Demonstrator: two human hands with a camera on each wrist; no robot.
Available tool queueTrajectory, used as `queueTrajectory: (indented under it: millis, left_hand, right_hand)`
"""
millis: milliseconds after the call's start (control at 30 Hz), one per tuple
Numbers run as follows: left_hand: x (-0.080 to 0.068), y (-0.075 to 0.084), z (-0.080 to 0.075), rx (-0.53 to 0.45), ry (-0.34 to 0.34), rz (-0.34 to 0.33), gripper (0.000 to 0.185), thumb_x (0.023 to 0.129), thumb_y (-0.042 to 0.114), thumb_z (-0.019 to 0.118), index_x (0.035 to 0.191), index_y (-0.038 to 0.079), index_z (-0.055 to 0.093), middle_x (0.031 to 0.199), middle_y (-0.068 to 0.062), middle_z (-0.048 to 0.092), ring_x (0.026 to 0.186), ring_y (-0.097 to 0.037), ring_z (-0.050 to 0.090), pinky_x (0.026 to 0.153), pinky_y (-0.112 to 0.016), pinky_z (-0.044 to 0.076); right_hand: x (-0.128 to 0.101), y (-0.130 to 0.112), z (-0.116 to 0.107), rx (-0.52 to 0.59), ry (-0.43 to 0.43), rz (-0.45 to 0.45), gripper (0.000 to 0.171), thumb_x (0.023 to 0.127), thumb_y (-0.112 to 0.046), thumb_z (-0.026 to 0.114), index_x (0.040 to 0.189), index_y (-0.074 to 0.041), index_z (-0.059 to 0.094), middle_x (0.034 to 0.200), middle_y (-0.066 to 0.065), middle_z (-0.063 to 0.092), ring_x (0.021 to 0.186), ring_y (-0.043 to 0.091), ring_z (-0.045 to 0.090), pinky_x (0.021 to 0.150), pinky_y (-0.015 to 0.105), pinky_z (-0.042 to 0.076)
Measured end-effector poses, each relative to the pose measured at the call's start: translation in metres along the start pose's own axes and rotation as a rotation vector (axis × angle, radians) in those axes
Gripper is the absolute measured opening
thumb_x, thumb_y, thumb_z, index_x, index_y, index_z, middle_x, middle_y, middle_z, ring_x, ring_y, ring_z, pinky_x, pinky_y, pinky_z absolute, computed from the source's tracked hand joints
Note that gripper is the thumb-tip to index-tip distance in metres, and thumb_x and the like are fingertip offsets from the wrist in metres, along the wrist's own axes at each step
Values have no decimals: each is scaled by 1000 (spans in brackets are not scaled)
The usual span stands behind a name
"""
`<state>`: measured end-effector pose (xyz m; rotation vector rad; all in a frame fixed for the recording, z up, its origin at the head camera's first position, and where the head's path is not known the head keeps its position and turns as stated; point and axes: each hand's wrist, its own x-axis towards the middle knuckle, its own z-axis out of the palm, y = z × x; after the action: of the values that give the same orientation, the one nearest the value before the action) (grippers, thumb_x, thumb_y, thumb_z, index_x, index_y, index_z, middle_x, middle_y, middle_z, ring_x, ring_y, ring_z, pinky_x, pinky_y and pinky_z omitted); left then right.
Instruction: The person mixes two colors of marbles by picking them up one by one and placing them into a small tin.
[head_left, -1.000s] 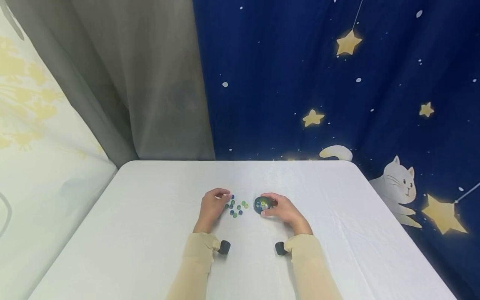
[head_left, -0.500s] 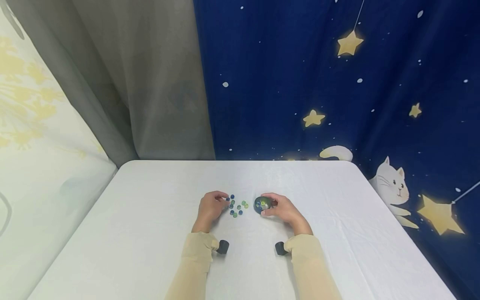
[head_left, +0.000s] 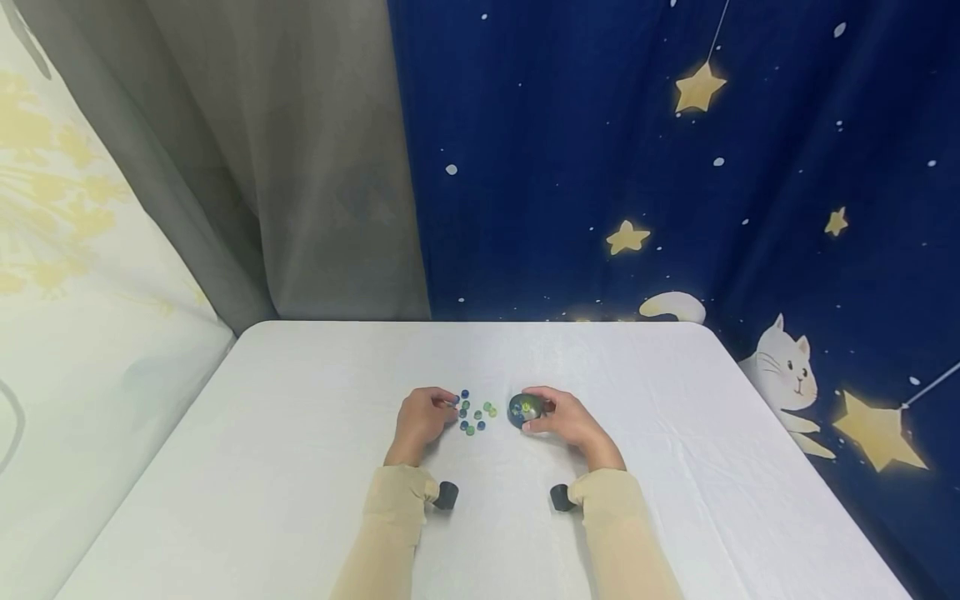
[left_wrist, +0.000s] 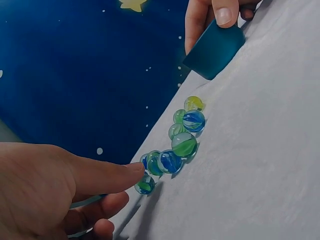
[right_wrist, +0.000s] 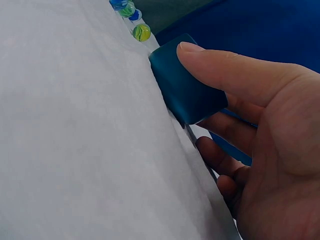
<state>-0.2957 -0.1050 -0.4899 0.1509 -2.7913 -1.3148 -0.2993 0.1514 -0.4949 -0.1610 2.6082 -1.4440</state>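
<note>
The right hand (head_left: pixel 564 421) is gripping a small blue cup (right_wrist: pixel 186 85) on the white table (head_left: pixel 300 467), thumb on top and fingers curled round it. The left hand (head_left: pixel 422 417) is sitting apart from it, its fingers bent, one fingertip (left_wrist: pixel 134 170) touching the marbles (left_wrist: pixel 172 150). The marbles are lying in a little bunch between the two hands, nearer the left. Behind both hands a blue curtain (head_left: pixel 600 150) with stars is hanging.

Both forearms wear long, close-fitting beige sleeves (head_left: pixel 393 517) that end at the wrists. A small black cylindrical unit (head_left: pixel 446 495) sits at the inner side of each cuff, probably a wrist camera. The left hand (head_left: pixel 422 421) and right hand (head_left: pixel 570 423) are bare, without rings.
</note>
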Motion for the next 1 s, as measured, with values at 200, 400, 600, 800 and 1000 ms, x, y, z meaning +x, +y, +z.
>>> queueTrajectory:
  millis: [200, 400, 600, 800, 1000]
  left_hand:
    - [0, -1, 1, 14, 0, -2, 19, 79, 12, 78, 97, 13, 74, 80, 0, 60, 78, -20, 56, 76, -40, 44]
    - [1, -4, 3, 24, 3, -4, 19, 78, 13, 78, 97, 13, 74, 81, 1, 61, 81, -20, 57, 79, -41, 45]
    - [1, -5, 3, 34, -1, 7, 20, 78, 13, 79, 97, 12, 74, 75, 1, 59, 75, -18, 55, 74, -39, 44]
    - [-1, -3, 2, 47, -9, 9, 19, 79, 14, 78, 97, 11, 74, 73, 1, 58, 72, -18, 53, 71, -37, 44]
    - [-3, -3, 3, 61, -1, 11, 17, 79, 13, 77, 96, 11, 74, 74, 1, 60, 74, -18, 56, 74, -39, 46]
  right_hand:
    - [0, -1, 0, -2, 2, 9, 59, 70, -16, 85, 126, -17, 65, 124, 7, 62, 114, 30, 55, 100, 53, 37]
    - [0, -1, 0, -6, 6, 5, 59, 70, -15, 85, 125, -17, 65, 122, 6, 63, 112, 28, 56, 99, 53, 38]
    - [0, -1, 0, 1, 4, 9, 59, 70, -15, 85, 125, -17, 65, 123, 7, 62, 114, 29, 55, 100, 54, 37]
    - [-1, -2, 0, 13, 2, 12, 59, 69, -15, 85, 125, -17, 66, 124, 7, 62, 116, 30, 54, 101, 54, 36]
    - [-1, -2, 1, 4, 7, 8, 59, 69, -15, 86, 124, -17, 66, 122, 7, 63, 114, 29, 55, 100, 54, 37]
